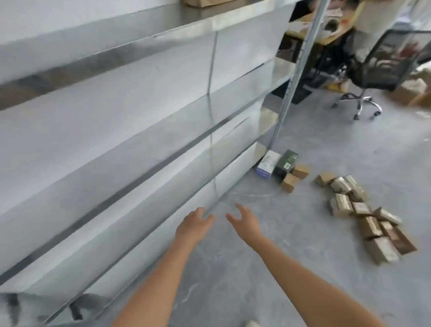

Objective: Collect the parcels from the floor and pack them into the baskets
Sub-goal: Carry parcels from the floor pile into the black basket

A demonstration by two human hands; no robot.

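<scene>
— Hands?
— Two, both held out over the floor [311,270]. The left hand [193,226] and right hand [244,221] have slack fingers and grasp nothing.
— Parcels?
— On the floor, right of the hands: roughly a dozen brown parcels [365,212] in a row. By the shelves [135,122]: two brown boxes [295,177], one green box [286,162], one white box [267,165].

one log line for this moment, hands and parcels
left hand: open, empty | right hand: open, empty | parcels: on floor, right of hands | baskets: not visible
</scene>
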